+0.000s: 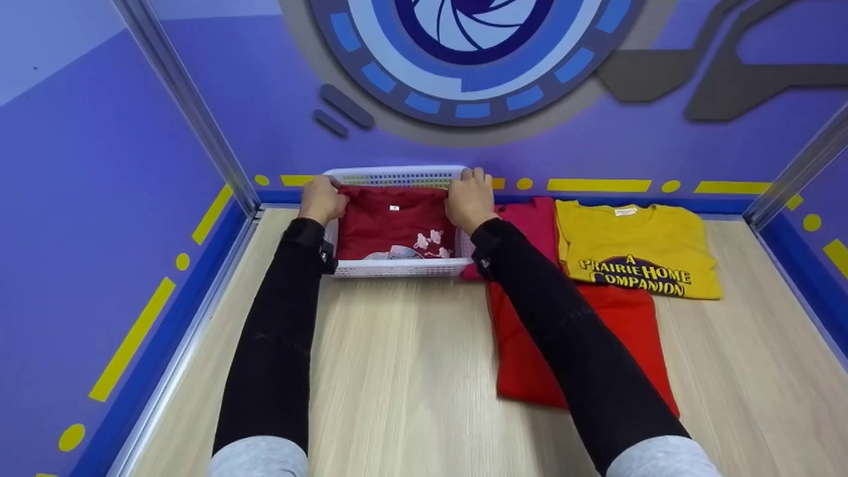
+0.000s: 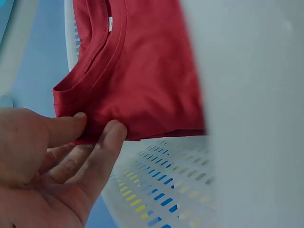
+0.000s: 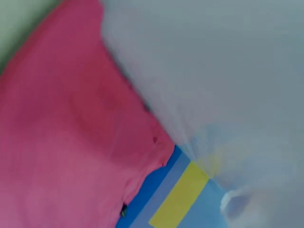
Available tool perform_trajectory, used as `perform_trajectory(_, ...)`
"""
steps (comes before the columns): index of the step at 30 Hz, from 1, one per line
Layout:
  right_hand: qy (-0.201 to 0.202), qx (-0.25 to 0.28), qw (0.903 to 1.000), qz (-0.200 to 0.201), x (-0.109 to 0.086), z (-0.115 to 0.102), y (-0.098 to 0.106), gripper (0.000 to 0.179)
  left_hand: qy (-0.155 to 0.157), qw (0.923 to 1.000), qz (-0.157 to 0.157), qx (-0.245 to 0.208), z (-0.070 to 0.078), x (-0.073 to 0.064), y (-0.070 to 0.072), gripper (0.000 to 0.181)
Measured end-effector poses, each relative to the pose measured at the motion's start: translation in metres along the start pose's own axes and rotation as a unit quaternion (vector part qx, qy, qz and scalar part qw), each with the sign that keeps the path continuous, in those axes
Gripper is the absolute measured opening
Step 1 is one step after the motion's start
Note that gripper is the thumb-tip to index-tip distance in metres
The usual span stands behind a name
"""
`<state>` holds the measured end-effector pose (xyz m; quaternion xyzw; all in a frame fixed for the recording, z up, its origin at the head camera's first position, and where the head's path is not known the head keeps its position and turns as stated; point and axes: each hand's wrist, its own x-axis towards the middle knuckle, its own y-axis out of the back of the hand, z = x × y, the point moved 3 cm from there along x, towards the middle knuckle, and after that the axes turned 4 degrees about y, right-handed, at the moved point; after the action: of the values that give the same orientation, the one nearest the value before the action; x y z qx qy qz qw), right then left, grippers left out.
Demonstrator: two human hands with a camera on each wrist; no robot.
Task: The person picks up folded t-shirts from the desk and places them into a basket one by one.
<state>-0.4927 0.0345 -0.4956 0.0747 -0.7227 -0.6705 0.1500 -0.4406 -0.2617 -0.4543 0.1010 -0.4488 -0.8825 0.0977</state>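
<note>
A folded dark red T-shirt with a white neck label and pale flower print lies inside a white plastic basket. My left hand pinches the shirt's upper left corner; in the left wrist view, thumb and fingers of the left hand hold the cloth near the collar, beside the perforated basket wall. My right hand grips the upper right corner at the basket's right end, its fingertips partly hidden. The right wrist view shows the basket's blurred side, not the hand.
Right of the basket lies a folded pink garment, partly under the right arm. Beside it is a yellow T-shirt with lettering. A bright red folded garment lies nearer. Blue panels wall the wooden table at back and sides.
</note>
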Motion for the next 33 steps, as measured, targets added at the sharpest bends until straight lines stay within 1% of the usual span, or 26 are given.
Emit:
perform_trajectory(3,-0.010,0.001,0.9999,0.008,-0.001,0.002,-0.002,0.042,-0.003,1.0000,-0.005,-0.004,0.000,0.000,-0.003,0.041)
perform_trajectory(4,-0.016,0.010,0.9998,0.009,-0.013,-0.005,0.014,0.041,-0.003,1.0000,-0.008,-0.002,-0.001,0.000,-0.004,0.042)
perform_trajectory(6,-0.023,0.024,0.9992,0.020,-0.016,-0.004,0.015,0.040,-0.004,0.9999,-0.012,0.001,-0.001,-0.002,-0.004,0.045)
perform_trajectory(8,-0.031,0.050,0.9979,0.028,-0.018,-0.003,0.017,0.039,-0.013,0.9998,-0.017,0.006,0.001,-0.004,-0.004,0.046)
perform_trajectory(10,-0.033,0.080,0.9954,0.040,-0.021,-0.002,0.021,0.035,-0.031,0.9993,-0.018,0.008,0.005,-0.007,-0.004,0.043)
perform_trajectory(12,-0.024,0.117,0.9915,0.051,-0.026,0.000,0.028,0.032,-0.062,0.9980,-0.011,0.006,0.013,-0.013,-0.004,0.036)
perform_trajectory(14,-0.009,0.167,0.9839,0.061,-0.032,0.003,0.037,0.030,-0.096,0.9954,-0.001,-0.004,0.023,-0.022,-0.005,0.029)
perform_trajectory(15,0.001,0.201,0.9777,0.060,-0.036,0.004,0.043,0.029,-0.115,0.9933,0.004,-0.011,0.029,-0.029,-0.006,0.027)
perform_trajectory(18,0.020,0.300,0.9528,0.040,-0.051,0.009,0.061,0.029,-0.171,0.9849,0.013,-0.026,0.050,-0.055,-0.010,0.025)
perform_trajectory(20,0.032,0.348,0.9365,0.022,-0.064,0.012,0.071,0.029,-0.207,0.9779,0.012,-0.032,0.064,-0.076,-0.015,0.024)
perform_trajectory(21,0.040,0.365,0.9301,0.016,-0.071,0.014,0.076,0.028,-0.224,0.9740,0.008,-0.035,0.071,-0.089,-0.017,0.024)
perform_trajectory(23,0.066,0.374,0.9248,0.021,-0.088,0.019,0.085,0.027,-0.260,0.9649,0.000,-0.040,0.085,-0.114,-0.022,0.024)
perform_trajectory(25,0.095,0.375,0.9216,0.033,-0.109,0.027,0.090,0.025,-0.302,0.9520,-0.005,-0.046,0.100,-0.140,-0.031,0.023)
perform_trajectory(26,0.107,0.371,0.9214,0.039,-0.120,0.033,0.092,0.023,-0.326,0.9443,-0.007,-0.045,0.107,-0.152,-0.036,0.022)
perform_trajectory(27,0.120,0.366,0.9219,0.044,-0.132,0.039,0.093,0.022,-0.345,0.9375,-0.015,-0.044,0.113,-0.163,-0.043,0.022)
perform_trajectory(29,0.136,0.345,0.9276,0.045,-0.156,0.056,0.093,0.019,-0.377,0.9249,-0.038,-0.027,0.125,-0.182,-0.060,0.020)
perform_trajectory(31,0.140,0.315,0.9382,0.034,-0.180,0.077,0.090,0.018,-0.399,0.9141,-0.071,0.009,0.133,-0.196,-0.082,0.018)
perform_trajectory(33,0.132,0.277,0.9515,0.021,-0.203,0.102,0.084,0.017,-0.411,0.9027,-0.111,0.059,0.136,-0.205,-0.105,0.019)
